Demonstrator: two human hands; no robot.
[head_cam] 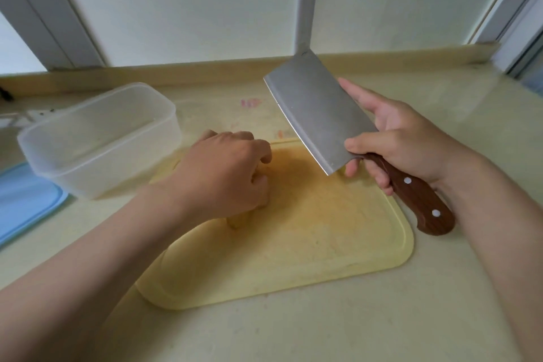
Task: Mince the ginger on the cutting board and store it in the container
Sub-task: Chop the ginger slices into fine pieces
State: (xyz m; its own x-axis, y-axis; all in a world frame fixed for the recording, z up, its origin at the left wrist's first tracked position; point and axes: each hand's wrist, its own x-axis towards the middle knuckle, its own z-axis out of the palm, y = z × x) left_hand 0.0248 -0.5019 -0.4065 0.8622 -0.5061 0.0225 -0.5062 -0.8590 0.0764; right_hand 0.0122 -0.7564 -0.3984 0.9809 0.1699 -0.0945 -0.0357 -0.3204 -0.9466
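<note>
My left hand (226, 173) sits mid-frame, fingers curled down over the ginger (239, 222) and pinning it to the board (338, 244), with only a pale stub showing under my palm. My right hand (402, 144) grips the cleaver (320, 114) by its wooden handle, thumb and forefinger pinching the blade, raised right of centre. To cut well I should tuck my left fingertips back, lower the edge just beside my knuckles and slice thin before mincing; the container (100, 138) stands open at the left.
</note>
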